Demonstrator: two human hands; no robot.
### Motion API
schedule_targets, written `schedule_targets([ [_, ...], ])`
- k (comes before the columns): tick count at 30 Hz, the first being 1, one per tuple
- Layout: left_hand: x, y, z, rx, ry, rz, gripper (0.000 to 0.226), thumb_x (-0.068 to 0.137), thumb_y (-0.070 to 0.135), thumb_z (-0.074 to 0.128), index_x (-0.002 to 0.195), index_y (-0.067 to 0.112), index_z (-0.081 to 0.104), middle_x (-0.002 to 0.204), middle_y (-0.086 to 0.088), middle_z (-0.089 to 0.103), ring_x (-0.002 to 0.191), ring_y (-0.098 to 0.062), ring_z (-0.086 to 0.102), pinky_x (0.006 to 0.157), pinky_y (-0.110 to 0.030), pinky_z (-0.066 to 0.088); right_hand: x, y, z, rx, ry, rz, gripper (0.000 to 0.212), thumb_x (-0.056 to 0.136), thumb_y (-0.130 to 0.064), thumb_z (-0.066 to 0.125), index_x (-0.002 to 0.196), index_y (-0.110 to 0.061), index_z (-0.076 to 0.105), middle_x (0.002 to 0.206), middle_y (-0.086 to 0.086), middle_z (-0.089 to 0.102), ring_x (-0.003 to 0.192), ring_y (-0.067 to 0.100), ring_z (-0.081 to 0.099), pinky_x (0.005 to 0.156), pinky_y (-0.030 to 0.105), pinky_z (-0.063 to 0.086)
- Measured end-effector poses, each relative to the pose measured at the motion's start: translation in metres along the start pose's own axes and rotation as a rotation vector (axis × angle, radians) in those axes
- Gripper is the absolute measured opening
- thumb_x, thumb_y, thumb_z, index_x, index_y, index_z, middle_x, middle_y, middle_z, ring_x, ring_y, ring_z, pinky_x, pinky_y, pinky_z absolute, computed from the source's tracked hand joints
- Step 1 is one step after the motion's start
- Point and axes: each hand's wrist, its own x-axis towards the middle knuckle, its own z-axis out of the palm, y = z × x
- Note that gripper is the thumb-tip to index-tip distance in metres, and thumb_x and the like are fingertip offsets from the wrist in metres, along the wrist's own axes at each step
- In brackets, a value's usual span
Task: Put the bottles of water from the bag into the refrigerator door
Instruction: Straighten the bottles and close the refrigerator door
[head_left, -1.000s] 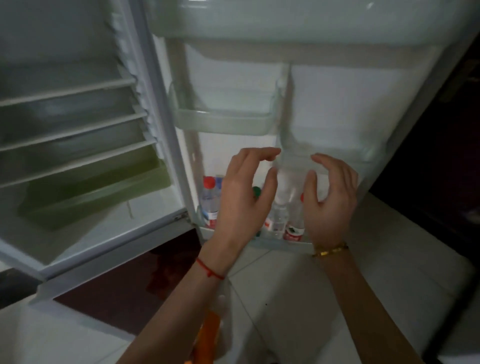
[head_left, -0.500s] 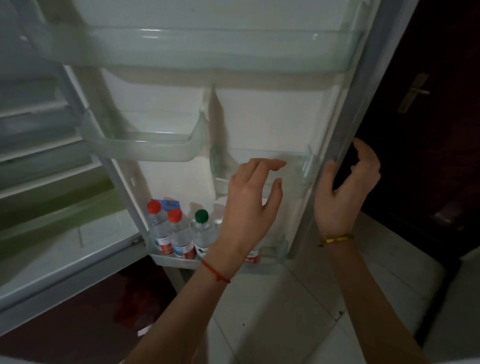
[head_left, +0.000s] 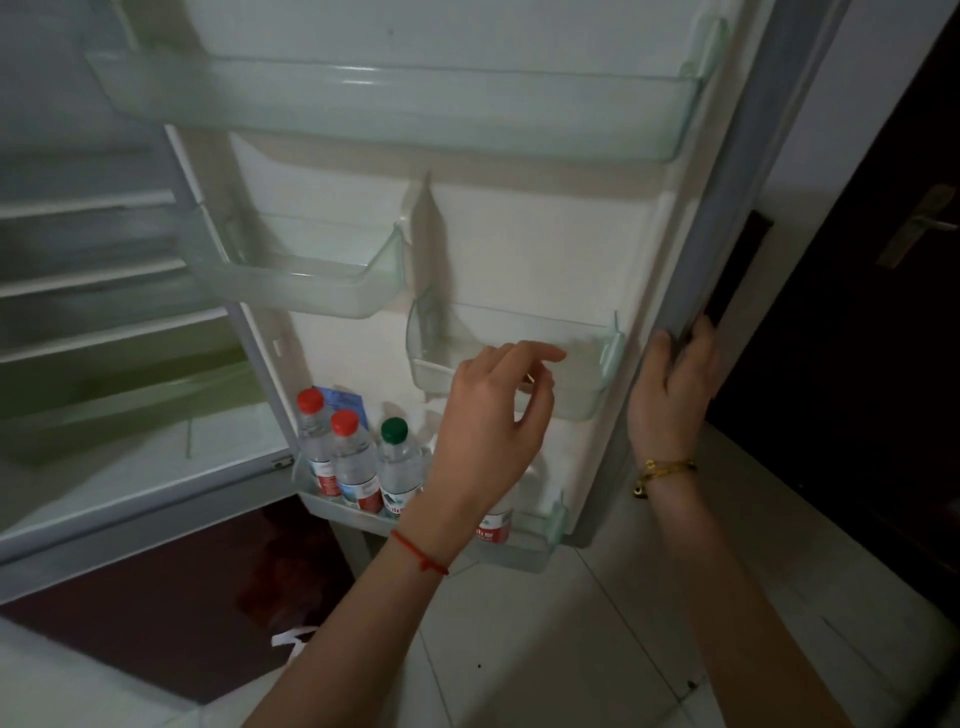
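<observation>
The refrigerator door (head_left: 519, 234) is standing open, and its bottom door shelf (head_left: 524, 545) serves as the landmark here. Water bottles are standing upright in that shelf: at its left end a red-capped bottle (head_left: 315, 441), just right of it a second red-capped bottle (head_left: 353, 457), then a green-capped bottle (head_left: 397, 462) touching that one. Farther right in the same shelf another bottle (head_left: 496, 519) is showing only its lower part with a red-and-white label, the rest being hidden behind the wrist. The labels carry print, but it is too blurred to read, so no brand can be told. A blue packet (head_left: 340, 400) is sitting behind the leftmost bottle.

The left hand (head_left: 488, 421), wearing a red string bracelet (head_left: 418, 553), is hovering above the shelf's middle with fingers spread and loosely curled, holding nothing. Its fingertips are lying in front of the small clear bin (head_left: 431, 338) that is hanging above the shelf's right half. The right hand (head_left: 670, 395), with a gold bracelet (head_left: 662, 470) at the wrist, is wrapped tight around the door's outer edge (head_left: 727, 249), above and to the right of the shelf.
</observation>
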Motion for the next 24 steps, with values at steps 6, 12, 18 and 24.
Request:
schedule_targets([
  [6, -0.004, 0.006, 0.0, 0.022, 0.024, -0.019, 0.021, 0.088, 0.018, 0.055, 0.103, 0.019, 0.07, 0.08, 0.008, 0.065, 0.08, -0.011, 0.06, 0.079, -0.041, 0.051, -0.009, -0.002, -0.004, 0.126, -0.021, 0.022, 0.063, 0.089, -0.038, 0.041, 0.139, 0.0, 0.037, 0.145, 0.018, 0.039, 0.135, 0.027, 0.037, 0.112, 0.026, 0.027],
  [12, -0.017, 0.012, -0.01, 0.083, 0.048, -0.022, 0.015, 0.088, 0.022, 0.058, 0.096, 0.023, 0.071, 0.076, 0.012, 0.062, 0.077, -0.008, 0.056, 0.079, -0.038, 0.049, -0.028, -0.011, -0.021, 0.16, 0.012, 0.001, 0.057, 0.088, -0.038, 0.042, 0.13, 0.0, 0.047, 0.135, 0.019, 0.045, 0.125, 0.028, 0.044, 0.107, 0.014, 0.032],
  [18, -0.037, 0.015, -0.036, 0.06, 0.041, -0.049, 0.016, 0.088, 0.024, 0.057, 0.095, 0.022, 0.071, 0.081, 0.01, 0.067, 0.076, -0.004, 0.061, 0.08, -0.038, 0.051, -0.056, -0.022, -0.043, 0.172, 0.101, 0.0, 0.044, 0.088, -0.03, 0.048, 0.121, 0.0, 0.051, 0.123, 0.019, 0.049, 0.118, 0.029, 0.045, 0.1, 0.024, 0.035],
  [24, -0.064, 0.021, -0.072, 0.054, 0.042, -0.069, 0.014, 0.088, 0.019, 0.059, 0.095, 0.02, 0.072, 0.088, 0.01, 0.069, 0.077, -0.001, 0.059, 0.077, -0.01, 0.045, -0.1, -0.042, -0.063, 0.274, 0.098, -0.003, 0.053, 0.091, -0.024, 0.054, 0.136, -0.003, 0.037, 0.128, 0.011, 0.039, 0.122, 0.019, 0.044, 0.098, 0.0, 0.03],
])
